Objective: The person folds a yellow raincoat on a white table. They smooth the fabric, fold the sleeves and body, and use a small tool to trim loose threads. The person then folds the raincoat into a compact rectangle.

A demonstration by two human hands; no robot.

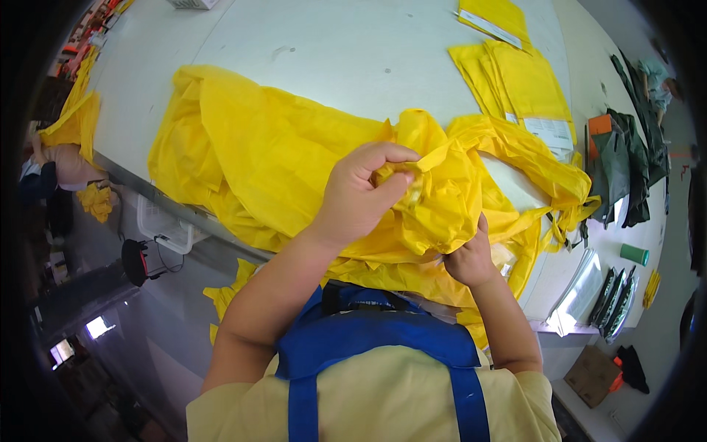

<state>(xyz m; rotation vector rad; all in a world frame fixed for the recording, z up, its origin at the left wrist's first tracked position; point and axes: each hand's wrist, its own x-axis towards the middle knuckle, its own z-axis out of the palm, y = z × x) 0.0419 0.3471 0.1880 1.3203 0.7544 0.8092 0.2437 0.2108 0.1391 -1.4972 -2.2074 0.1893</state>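
Your left hand [361,189] pinches the yellow cloth [258,155], near side of the counter [331,66]; right hand [473,259] underneath, can't tell its grip. Looks partway: bunched, not flat like the yellow stack [532,85] far right.

The yellow cloth [258,147] is covered in wrinkles and a soft shine. A smooth top is seen on the table [346,59]. The apron [375,335] and shirt [387,398] are made of dull cloth, the box [591,376] of cardboard.

A broad white table [331,55] stretches away — grey floor [177,313] beside it (darker leftward) — bright light patches [99,326] at lower left.
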